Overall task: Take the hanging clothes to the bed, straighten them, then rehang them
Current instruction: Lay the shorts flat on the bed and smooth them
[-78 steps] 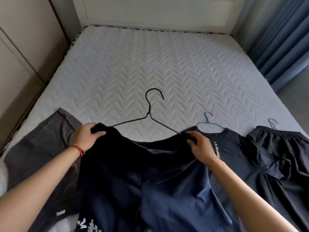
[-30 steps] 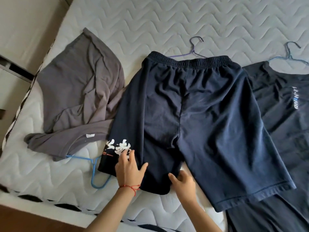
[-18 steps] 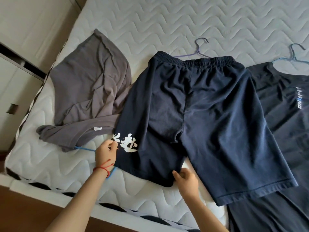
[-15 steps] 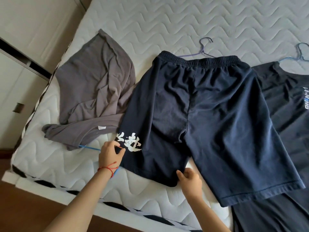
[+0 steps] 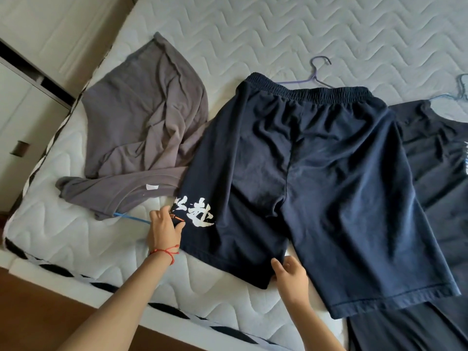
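Navy shorts [image 5: 316, 183] lie flat near the mattress's [image 5: 253, 29] front edge; left hand [image 5: 163, 230] pinches the printed leg's outer side, right hand [image 5: 290, 274] pinches its inner hem corner

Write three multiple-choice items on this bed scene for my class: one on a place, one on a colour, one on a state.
1. Where does the grey shirt lie relative to the navy shorts?
A. viewer's left B. viewer's right C. on top
2. What colour is the wrist string?
A. blue B. red C. white
3. What is the left hand doing?
A. hanging idle B. lying flat on the mattress C. gripping the shorts' leg edge

A: grey fabric spreads viewer's left of the shorts.
B: it shows red.
C: fingers curl on the edge beside the print.
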`<state>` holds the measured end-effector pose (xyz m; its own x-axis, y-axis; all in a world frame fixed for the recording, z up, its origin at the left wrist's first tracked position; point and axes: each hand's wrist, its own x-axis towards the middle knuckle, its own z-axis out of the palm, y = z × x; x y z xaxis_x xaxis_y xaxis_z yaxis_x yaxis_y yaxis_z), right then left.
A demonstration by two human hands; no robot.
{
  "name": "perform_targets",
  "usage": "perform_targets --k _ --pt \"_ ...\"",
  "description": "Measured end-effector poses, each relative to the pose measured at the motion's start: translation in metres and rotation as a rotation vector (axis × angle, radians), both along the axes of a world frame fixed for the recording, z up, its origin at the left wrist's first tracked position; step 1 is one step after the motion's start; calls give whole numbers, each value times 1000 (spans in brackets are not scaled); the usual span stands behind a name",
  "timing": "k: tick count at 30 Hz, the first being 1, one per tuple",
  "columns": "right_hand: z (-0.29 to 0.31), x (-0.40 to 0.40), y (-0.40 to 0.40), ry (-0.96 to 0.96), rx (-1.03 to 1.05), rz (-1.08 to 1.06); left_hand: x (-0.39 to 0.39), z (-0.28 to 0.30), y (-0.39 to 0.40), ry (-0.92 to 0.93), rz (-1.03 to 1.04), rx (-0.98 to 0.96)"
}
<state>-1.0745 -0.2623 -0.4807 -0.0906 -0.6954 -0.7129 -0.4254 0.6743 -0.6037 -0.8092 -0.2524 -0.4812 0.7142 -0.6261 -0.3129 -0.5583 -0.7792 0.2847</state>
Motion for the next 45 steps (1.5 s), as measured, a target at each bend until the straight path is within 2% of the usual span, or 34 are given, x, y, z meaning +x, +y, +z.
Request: perform_targets --k 6,11,15,19,22,24,27,30,34,36,39,42,45 --pt "3 -4 0 7 -13 -23 2 -4 2 -51 -54 -58" --pt "8 -8 2 33 -36 -168 12 3 28 93 207 -260" --pt "11 -14 12 97 -28 -187 4 1 46 269 349 -159" --pt "2 -18 21 122 145 -79 -4 -1 42 272 408 -152" --pt "5 -28 16 141 150 -59 -14 5 32 307 515 -160" --pt "9 -42 13 166 143 -134 -26 11 34 332 574 -172" --pt "12 -64 15 150 246 -356 -48 9 52 404 702 -189" --pt "16 -89 20 75 345 -610 -73 -2 72 554 851 -217" --pt "17 -127 24 161 308 -753 -117 1 75 798 946 -248" --pt "20 -138 24 36 325 -844 -137 5 70 957 942 -200" --pt "19 -137 23 -157 330 -874 -159 5 63 1083 885 -140" --pt "19 -124 18 -233 321 -844 -167 3 54 1103 899 -145" --pt "23 -109 14 -215 327 -782 -170 5 49 1063 920 -172"
